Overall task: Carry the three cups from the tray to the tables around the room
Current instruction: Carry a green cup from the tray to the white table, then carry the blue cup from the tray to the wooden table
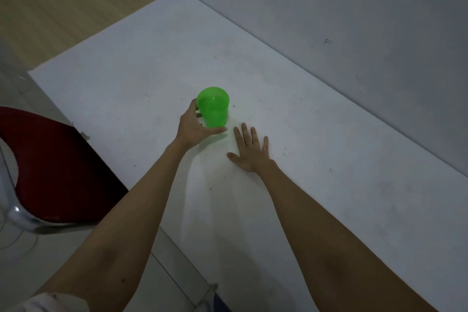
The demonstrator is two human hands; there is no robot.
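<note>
My left hand (195,126) curled around the green cup (214,107) on the white table (329,185), mid-frame. My right hand (250,152) lay flat, holding nothing. Tray and other cups weren't visible.

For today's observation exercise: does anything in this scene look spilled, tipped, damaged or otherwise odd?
Nothing is spilled or tipped. The green cup stands on the white table, held by the left hand. Only small dark specks dot the tabletop.
</note>
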